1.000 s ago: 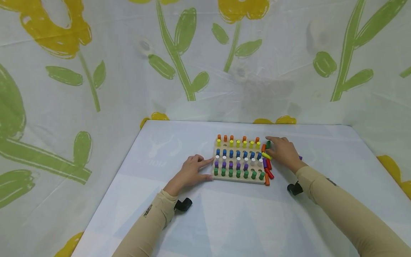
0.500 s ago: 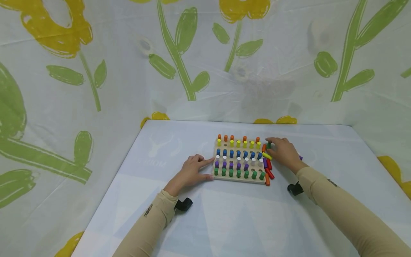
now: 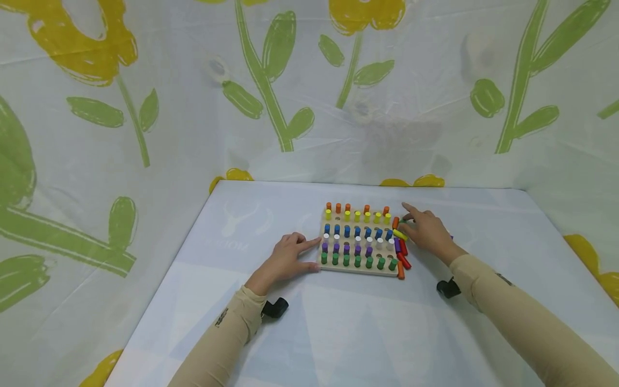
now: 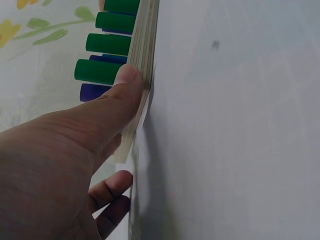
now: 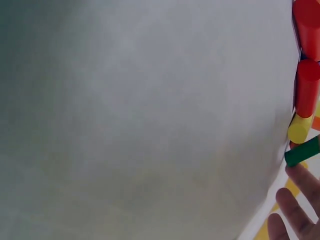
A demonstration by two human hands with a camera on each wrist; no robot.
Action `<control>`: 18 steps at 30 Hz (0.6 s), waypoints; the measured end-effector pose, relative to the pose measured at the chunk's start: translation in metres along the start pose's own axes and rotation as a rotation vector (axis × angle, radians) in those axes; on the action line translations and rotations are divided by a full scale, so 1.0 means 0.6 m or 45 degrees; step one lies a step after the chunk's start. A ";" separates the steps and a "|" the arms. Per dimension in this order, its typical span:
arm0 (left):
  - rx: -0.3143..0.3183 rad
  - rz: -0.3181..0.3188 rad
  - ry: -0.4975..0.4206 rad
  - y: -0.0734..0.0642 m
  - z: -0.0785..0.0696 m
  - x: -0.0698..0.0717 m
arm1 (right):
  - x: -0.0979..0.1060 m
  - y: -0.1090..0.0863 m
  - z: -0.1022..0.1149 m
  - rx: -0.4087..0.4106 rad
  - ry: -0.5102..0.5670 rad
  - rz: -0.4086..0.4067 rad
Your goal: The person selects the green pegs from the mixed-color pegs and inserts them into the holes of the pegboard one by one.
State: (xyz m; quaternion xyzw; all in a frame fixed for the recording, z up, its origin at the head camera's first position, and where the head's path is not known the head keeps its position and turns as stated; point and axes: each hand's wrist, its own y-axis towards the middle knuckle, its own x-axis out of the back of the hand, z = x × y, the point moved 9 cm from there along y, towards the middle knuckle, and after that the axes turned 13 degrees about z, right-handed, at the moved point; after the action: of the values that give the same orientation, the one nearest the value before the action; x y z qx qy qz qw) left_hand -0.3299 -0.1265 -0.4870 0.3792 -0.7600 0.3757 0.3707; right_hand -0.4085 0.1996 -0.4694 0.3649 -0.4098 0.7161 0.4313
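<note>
A wooden peg board (image 3: 360, 272) stands mid-table with rows of orange, yellow, blue, white, purple and green pegs. My left hand (image 3: 286, 257) is at its left side, index finger straight against the edge and thumb at the near corner. In the left wrist view, that thumb (image 4: 127, 82) presses the layered wood edge beside a green peg (image 4: 100, 71). Right of the board, my right hand (image 3: 427, 230) pinches a loose green peg (image 5: 303, 151), index finger raised; the hand largely covers the peg from above, and the thumb is outside the right wrist view.
Along the board's right edge lie loose pegs: a yellow peg (image 3: 400, 235), red pegs (image 3: 404, 262), a purple peg (image 3: 397, 245) and orange ones (image 3: 401, 270). Another purple peg peeks out behind the right hand. A flower-printed curtain (image 3: 309, 97) rises behind the white table (image 3: 348, 333).
My right index finger has lifted and straightened away from the green peg, which has tipped lower and shows less from above. My left hand stays at the board.
</note>
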 end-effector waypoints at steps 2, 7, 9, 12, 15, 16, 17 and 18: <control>-0.003 -0.002 0.001 0.000 -0.001 0.000 | 0.000 -0.003 -0.001 0.003 0.008 -0.001; 0.001 -0.002 -0.001 0.000 0.000 0.000 | -0.001 -0.006 -0.004 0.009 0.025 0.000; 0.009 0.002 0.000 0.000 0.001 -0.001 | -0.001 -0.007 -0.004 0.009 0.029 -0.001; 0.012 0.007 0.000 0.000 0.001 -0.002 | 0.000 -0.008 -0.004 0.003 0.031 -0.004; 0.009 0.007 0.005 0.000 0.000 -0.002 | 0.000 -0.011 -0.005 -0.010 0.046 -0.007; 0.006 0.007 0.005 0.000 -0.001 -0.001 | 0.000 -0.012 -0.006 -0.013 0.049 -0.010; 0.005 0.007 0.006 0.000 -0.001 -0.001 | 0.000 -0.013 -0.007 -0.018 0.051 -0.012; 0.004 0.006 0.005 0.000 -0.001 -0.001 | 0.000 -0.014 -0.008 -0.019 0.055 -0.016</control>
State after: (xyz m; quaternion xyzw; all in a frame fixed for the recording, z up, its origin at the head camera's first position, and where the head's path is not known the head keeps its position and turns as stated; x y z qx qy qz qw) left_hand -0.3296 -0.1256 -0.4875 0.3771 -0.7596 0.3787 0.3707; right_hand -0.4015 0.2062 -0.4691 0.3488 -0.4035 0.7179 0.4474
